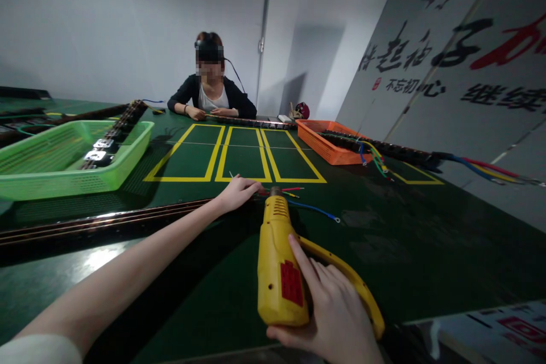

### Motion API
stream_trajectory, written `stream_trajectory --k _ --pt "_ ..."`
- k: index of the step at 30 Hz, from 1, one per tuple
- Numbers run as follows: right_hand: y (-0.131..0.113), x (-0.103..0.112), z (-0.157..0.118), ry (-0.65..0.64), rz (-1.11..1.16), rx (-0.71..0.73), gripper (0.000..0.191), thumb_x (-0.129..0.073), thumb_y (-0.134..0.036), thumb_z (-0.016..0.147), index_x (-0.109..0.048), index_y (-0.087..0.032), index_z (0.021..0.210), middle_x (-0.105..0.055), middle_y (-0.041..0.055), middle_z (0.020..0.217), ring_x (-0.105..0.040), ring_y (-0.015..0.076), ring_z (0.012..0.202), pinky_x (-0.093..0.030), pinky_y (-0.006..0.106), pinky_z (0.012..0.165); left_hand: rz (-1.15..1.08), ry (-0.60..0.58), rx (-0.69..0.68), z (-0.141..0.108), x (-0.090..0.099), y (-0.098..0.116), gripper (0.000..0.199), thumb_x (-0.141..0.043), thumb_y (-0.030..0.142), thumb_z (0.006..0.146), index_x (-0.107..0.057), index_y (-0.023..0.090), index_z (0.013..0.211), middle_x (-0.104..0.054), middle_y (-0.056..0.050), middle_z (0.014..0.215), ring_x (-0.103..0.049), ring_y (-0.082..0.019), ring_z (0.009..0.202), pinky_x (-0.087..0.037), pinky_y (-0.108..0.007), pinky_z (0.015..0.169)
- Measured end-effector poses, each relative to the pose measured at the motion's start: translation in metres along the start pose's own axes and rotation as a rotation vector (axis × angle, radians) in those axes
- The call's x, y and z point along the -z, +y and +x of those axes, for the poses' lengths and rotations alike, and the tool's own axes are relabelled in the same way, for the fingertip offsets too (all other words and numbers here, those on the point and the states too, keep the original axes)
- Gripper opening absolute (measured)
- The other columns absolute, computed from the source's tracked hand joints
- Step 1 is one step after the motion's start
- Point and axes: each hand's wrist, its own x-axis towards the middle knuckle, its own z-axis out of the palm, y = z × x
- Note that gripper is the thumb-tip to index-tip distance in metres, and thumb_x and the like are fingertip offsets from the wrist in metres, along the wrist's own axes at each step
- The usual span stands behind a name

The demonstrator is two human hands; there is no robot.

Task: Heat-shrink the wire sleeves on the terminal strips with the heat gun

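My right hand (330, 301) is wrapped round a yellow heat gun (277, 267) with a red label, one finger stretched along its body. The gun's metal nozzle points away from me, toward the coloured wires. My left hand (239, 192) pinches the wires just left of the nozzle; its fingertips hide part of them. Past the nozzle stick out a red wire (292, 189), a short yellow-green one and a blue wire (315, 209) ending in a ring terminal. A long dark strip (106, 222) with copper-coloured lines runs from the left edge to beneath my left hand.
On the green table (409, 261), yellow tape (213, 153) marks rectangles. A green basket (128, 173) at left and an orange basket (333, 148) at right hold dark strips, wires trailing from the right one. A person (212, 91) sits opposite, hands at another strip.
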Motion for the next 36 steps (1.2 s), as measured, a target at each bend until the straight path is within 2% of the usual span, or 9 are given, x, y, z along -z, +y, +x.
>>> stream_trajectory --k 3,4,6,8,10,19,24,31,36 --pt "0.012 0.005 0.0 -0.007 -0.019 -0.007 0.119 -0.062 -0.073 0.051 -0.006 -0.024 0.145 -0.058 0.0062 0.113 -0.056 0.0227 0.089 -0.044 0.036 0.08 -0.015 -0.008 -0.011 0.0 0.001 0.0 0.041 -0.032 0.04 0.089 -0.069 0.02 0.089 -0.067 0.001 0.1 -0.059 -0.019 0.099 -0.002 -0.047 0.112" --pt "0.015 0.006 0.0 -0.007 -0.03 -0.02 0.118 -0.061 -0.073 0.053 -0.005 -0.025 0.145 -0.058 0.0056 0.114 -0.056 0.0223 0.088 -0.044 0.036 0.079 -0.023 -0.011 -0.016 0.0 0.001 0.0 0.042 -0.032 0.04 0.089 -0.069 0.02 0.089 -0.067 0.0 0.1 -0.059 -0.019 0.099 -0.007 -0.045 0.113" --pt "0.021 0.01 0.001 -0.003 -0.059 -0.074 0.114 -0.061 -0.071 0.056 -0.006 -0.026 0.145 -0.057 0.0047 0.115 -0.056 0.0223 0.088 -0.043 0.037 0.079 -0.056 -0.017 -0.018 0.0 0.001 0.0 0.042 -0.033 0.04 0.088 -0.069 0.017 0.089 -0.067 -0.001 0.099 -0.06 -0.018 0.098 -0.024 -0.038 0.109" --pt "0.024 0.012 0.002 -0.001 -0.08 -0.136 0.11 -0.063 -0.067 0.057 -0.01 -0.025 0.144 -0.059 0.0047 0.112 -0.056 0.0231 0.088 -0.043 0.038 0.08 -0.102 -0.029 -0.009 0.001 0.001 -0.001 0.042 -0.035 0.04 0.087 -0.069 0.015 0.09 -0.068 -0.002 0.098 -0.06 -0.017 0.095 -0.039 -0.029 0.096" --pt "0.025 0.013 0.003 -0.001 -0.084 -0.158 0.107 -0.063 -0.065 0.059 -0.013 -0.024 0.144 -0.06 0.0051 0.108 -0.056 0.0239 0.089 -0.043 0.038 0.079 -0.137 -0.046 -0.001 0.001 0.002 -0.002 0.04 -0.037 0.039 0.086 -0.068 0.015 0.091 -0.068 -0.002 0.098 -0.061 -0.016 0.093 -0.044 -0.025 0.088" --pt "0.021 0.007 0.0 0.054 -0.166 -0.116 0.109 -0.059 -0.07 0.059 -0.011 -0.023 0.144 -0.06 0.0057 0.109 -0.056 0.0238 0.085 -0.043 0.038 0.077 -0.243 -0.06 0.018 0.003 0.0 -0.005 0.035 -0.04 0.032 0.084 -0.068 0.013 0.091 -0.068 -0.002 0.097 -0.061 -0.014 0.092 -0.044 -0.022 0.087" --pt "0.004 0.002 -0.003 0.087 -0.176 -0.095 0.114 -0.059 -0.071 0.057 -0.008 -0.019 0.145 -0.061 0.0075 0.104 -0.056 0.0239 0.083 -0.044 0.038 0.076 -0.242 -0.021 0.016 0.003 0.0 -0.005 0.037 -0.039 0.034 0.084 -0.068 0.012 0.089 -0.068 -0.003 0.095 -0.061 -0.015 0.091 -0.043 -0.023 0.087" --pt "-0.023 -0.009 -0.005 0.095 -0.119 0.061 0.119 -0.049 -0.082 0.053 -0.014 -0.014 0.144 -0.062 0.0098 0.099 -0.058 0.0238 0.08 -0.045 0.038 0.075 -0.221 -0.007 0.011 0.002 0.001 -0.005 0.036 -0.039 0.035 0.083 -0.069 0.014 0.085 -0.068 -0.001 0.091 -0.061 -0.016 0.087 -0.043 -0.023 0.082" --pt "-0.025 -0.01 -0.005 0.083 -0.063 0.072 0.119 -0.047 -0.084 0.053 -0.012 -0.016 0.145 -0.061 0.0081 0.102 -0.058 0.0234 0.083 -0.045 0.037 0.076 -0.183 0.009 -0.025 0.003 0.0 -0.009 0.038 -0.038 0.037 0.085 -0.069 0.015 0.085 -0.068 0.0 0.089 -0.06 -0.015 0.084 -0.042 -0.022 0.078"
